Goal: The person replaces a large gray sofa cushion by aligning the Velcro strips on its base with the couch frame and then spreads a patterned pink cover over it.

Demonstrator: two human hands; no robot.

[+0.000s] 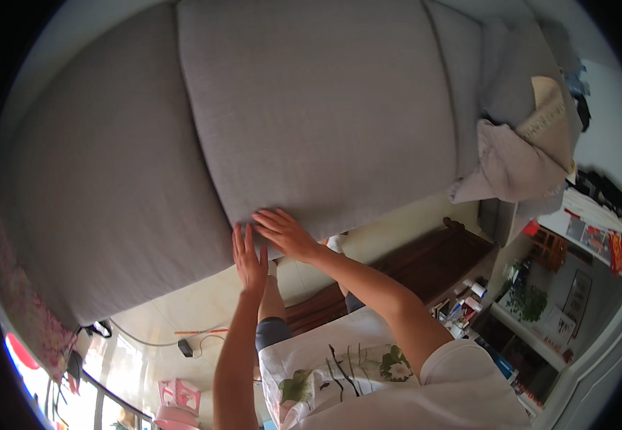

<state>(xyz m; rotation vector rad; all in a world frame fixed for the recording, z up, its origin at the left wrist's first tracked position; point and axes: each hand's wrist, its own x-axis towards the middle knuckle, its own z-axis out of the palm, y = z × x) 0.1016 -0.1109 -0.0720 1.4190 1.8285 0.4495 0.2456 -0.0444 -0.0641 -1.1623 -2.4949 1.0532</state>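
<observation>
Two large grey fabric sofa cushions lie side by side before me, a dark seam between them. My left hand (250, 260) rests with straight fingers at the front edge, by the lower end of the seam. Just right of it, my right hand (287, 234) lies palm down on the front corner of the right cushion (316, 118), fingers a little apart. Neither hand holds anything. The left cushion (123, 177) stretches away to the far left.
A beige cloth (520, 161) is draped over the sofa's right arm. Behind me stands a dark carved wooden bench (434, 260). A cable with a black adapter (185, 348) and a pink plastic stool (179, 398) are on the tiled floor at lower left.
</observation>
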